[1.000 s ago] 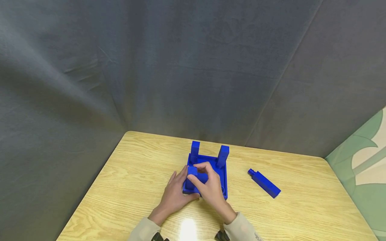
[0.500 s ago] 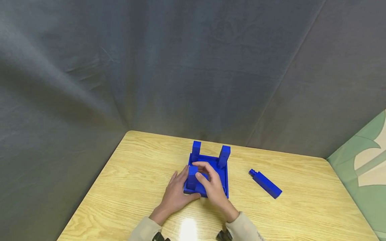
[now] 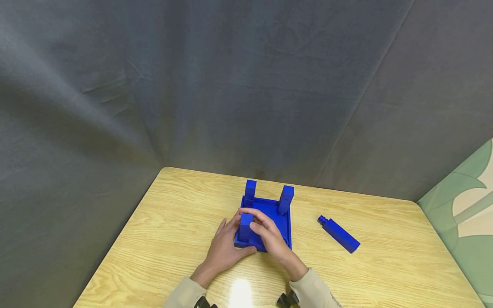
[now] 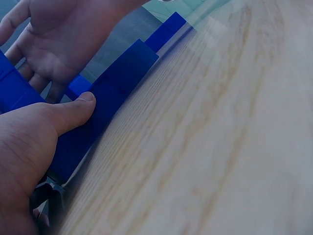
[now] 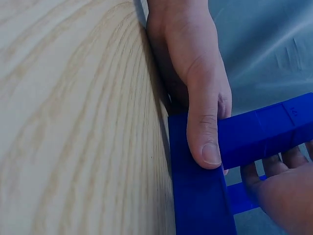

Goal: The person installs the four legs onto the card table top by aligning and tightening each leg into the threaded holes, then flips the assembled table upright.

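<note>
A small blue square tabletop (image 3: 268, 206) with a raised rim lies upside down on the wooden table, a blue leg standing at three of its corners. My left hand (image 3: 224, 251) grips the near-left corner, its thumb (image 4: 78, 111) along the front wall and its fingers along the left side. Around the near-left leg (image 3: 245, 226) curl the fingers of my right hand (image 3: 272, 240), the thumb at its right face. In the right wrist view this leg (image 5: 264, 132) rises from the corner beside my left thumb (image 5: 204, 132). The leg's bottom joint is hidden.
Off to the right lies a loose blue leg (image 3: 340, 236) with a narrow, grooved end. The far-left leg (image 3: 250, 192) and far-right leg (image 3: 286, 199) stand upright beyond my hands. A grey curtain (image 3: 246, 94) hangs behind the wooden table (image 3: 169, 222).
My right hand loosened its pinch at the top of the near-left leg, then its fingers reached further left around the leg's back. The left hand stays at the tabletop corner.
</note>
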Action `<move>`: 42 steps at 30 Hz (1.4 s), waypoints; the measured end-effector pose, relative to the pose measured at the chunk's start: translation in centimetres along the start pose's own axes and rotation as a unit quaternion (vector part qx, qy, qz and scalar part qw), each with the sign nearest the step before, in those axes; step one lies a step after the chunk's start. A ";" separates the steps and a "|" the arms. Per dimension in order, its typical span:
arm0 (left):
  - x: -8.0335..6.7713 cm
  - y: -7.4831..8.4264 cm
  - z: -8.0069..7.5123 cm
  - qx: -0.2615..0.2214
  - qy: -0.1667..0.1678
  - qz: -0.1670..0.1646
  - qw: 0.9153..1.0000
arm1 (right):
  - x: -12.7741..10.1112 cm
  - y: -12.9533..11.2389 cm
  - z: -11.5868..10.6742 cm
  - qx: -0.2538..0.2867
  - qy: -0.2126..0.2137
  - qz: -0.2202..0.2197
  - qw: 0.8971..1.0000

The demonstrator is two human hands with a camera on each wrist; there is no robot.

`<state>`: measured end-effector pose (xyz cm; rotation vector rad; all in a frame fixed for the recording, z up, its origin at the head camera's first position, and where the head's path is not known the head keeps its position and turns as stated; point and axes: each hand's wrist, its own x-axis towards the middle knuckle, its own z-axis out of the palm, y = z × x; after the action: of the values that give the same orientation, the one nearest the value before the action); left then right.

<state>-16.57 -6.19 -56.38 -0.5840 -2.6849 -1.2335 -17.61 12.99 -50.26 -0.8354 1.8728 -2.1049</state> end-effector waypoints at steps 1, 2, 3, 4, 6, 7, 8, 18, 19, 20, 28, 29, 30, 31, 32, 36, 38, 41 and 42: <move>0.0 0.0 0.0 0.000 -0.002 -0.002 1.000 | 0.0 0.0 0.1 -0.006 0.002 -0.002 1.000; 0.0 0.0 0.0 0.000 -0.004 -0.005 1.000 | -0.1 -0.1 0.1 -0.012 0.004 -0.005 1.000; 0.0 0.1 0.0 0.001 -0.005 -0.006 1.000 | -0.1 -0.1 0.2 -0.020 0.008 -0.008 1.000; 0.0 0.1 0.0 0.002 -0.007 -0.009 1.000 | -0.1 -0.1 0.3 -0.029 0.012 -0.012 0.999; -0.1 0.1 -0.1 0.002 -0.011 -0.014 1.000 | -0.2 -0.1 0.4 -0.049 0.024 -0.021 0.998; -0.1 0.1 -0.1 0.001 -0.011 -0.014 1.000 | -0.2 -0.1 0.5 -0.060 0.031 -0.024 0.997; -0.1 0.1 -0.1 0.000 -0.011 -0.015 1.000 | -0.2 -0.1 0.5 -0.071 0.040 -0.028 0.996; -0.1 0.1 -0.1 -0.004 -0.015 -0.010 1.000 | -0.1 -0.2 1.2 -0.147 0.122 -0.026 0.981; -0.1 0.1 -0.1 -0.004 -0.016 -0.011 1.000 | -0.1 -0.3 1.3 -0.152 0.129 -0.023 0.980; -0.1 0.1 -0.1 -0.003 -0.016 -0.012 1.000 | -0.1 -0.3 1.3 -0.155 0.136 -0.020 0.978; -0.2 0.0 -0.1 0.003 -0.014 -0.011 1.000 | -0.1 -0.1 1.5 -0.188 0.168 -0.031 0.967; -0.2 0.0 -0.1 0.004 -0.012 -0.010 1.000 | -0.1 -0.1 1.5 -0.191 0.169 -0.032 0.966; -0.2 0.0 -0.1 0.004 -0.011 -0.009 1.000 | -0.1 -0.1 1.6 -0.192 0.170 -0.034 0.966; -0.2 0.0 -0.1 0.004 -0.011 -0.010 1.000 | -0.1 -0.1 1.6 -0.191 0.171 -0.033 0.966; -0.2 0.0 -0.1 0.004 -0.010 -0.010 1.000 | -0.1 -0.2 1.6 -0.191 0.173 -0.033 0.966; -0.3 0.0 -0.1 0.003 -0.009 -0.011 1.000 | -0.1 -0.3 1.8 -0.188 0.189 -0.022 0.964; -0.3 0.1 -0.1 0.002 -0.009 -0.012 1.000 | -0.1 -0.3 1.8 -0.189 0.199 -0.015 0.961; -0.3 0.1 -0.1 0.004 -0.011 -0.015 1.000 | -0.1 -0.2 1.9 -0.205 0.203 -0.017 0.957; -0.2 0.0 -0.1 0.005 -0.010 -0.013 1.000 | -0.1 -0.2 1.9 -0.212 0.200 -0.020 0.956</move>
<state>-16.34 -6.30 -56.36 -0.5645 -2.7219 -1.2271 -16.47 11.47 -50.00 -0.5449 2.6009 -2.0401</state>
